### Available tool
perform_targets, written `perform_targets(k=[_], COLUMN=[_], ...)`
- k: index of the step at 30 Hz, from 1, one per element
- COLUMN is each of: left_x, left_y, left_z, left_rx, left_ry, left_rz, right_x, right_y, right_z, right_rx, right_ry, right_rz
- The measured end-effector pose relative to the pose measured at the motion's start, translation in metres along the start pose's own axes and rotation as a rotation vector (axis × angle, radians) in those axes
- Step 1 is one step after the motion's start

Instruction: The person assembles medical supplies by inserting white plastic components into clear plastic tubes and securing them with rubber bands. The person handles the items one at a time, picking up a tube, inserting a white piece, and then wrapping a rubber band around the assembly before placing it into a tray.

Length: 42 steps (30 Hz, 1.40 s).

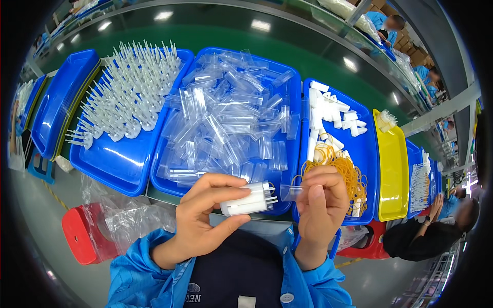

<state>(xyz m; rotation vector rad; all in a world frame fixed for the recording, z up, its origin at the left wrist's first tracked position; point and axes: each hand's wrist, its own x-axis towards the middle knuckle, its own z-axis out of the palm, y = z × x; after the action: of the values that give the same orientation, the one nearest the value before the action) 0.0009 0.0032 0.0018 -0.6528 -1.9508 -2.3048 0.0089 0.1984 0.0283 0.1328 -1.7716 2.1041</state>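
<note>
Left hand (pixel 205 213) clenched round bundle of white plastic parts (pixel 249 201), prongs rightward, above tray edge. Right hand (pixel 321 197) pinches clear sleeve (pixel 291 191) by rubber bands (pixel 341 172). Judgement: align sleeve mouth squarely with prongs; keep bundle tight.

The left hand (pixel 203 213) holds a bundle of white plastic pieces (pixel 248 201), thumb under it and fingers curled over the top. Just beside it, the right hand (pixel 319 197) pinches a small clear plastic cap (pixel 290 192) close to the bundle's pronged end. Behind the bundle sits a blue tray of clear sleeves (pixel 226 120). Right of that tray, another blue tray (pixel 367 154) carries white blocks (pixel 328 115) and yellow rubber bands (pixel 345 172). Left of it, a third tray holds white pronged parts (pixel 128 92).
</note>
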Motion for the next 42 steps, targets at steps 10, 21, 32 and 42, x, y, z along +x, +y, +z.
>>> perform_targets(k=[10,21,32,42], left_x=[0.001,0.001,-0.001,0.007], left_y=[0.001,-0.002,-0.002,0.008], left_z=[-0.002,-0.003,0.001,0.002], left_rx=[-0.022,-0.088,-0.055,0.332], left_ry=[-0.031,-0.031,0.016,-0.049], left_rz=[0.0,-0.004,-0.014,0.147], right_x=[0.0,-0.001,-0.004,-0.01], right_y=[0.003,-0.003,-0.004,0.007], right_z=[-0.005,-0.004,-0.002,0.006], right_rx=[-0.083,-0.059,-0.059,-0.032], right_ry=[0.039,-0.018,-0.026,0.043], right_rz=[-0.038,0.076,0.091,-0.052])
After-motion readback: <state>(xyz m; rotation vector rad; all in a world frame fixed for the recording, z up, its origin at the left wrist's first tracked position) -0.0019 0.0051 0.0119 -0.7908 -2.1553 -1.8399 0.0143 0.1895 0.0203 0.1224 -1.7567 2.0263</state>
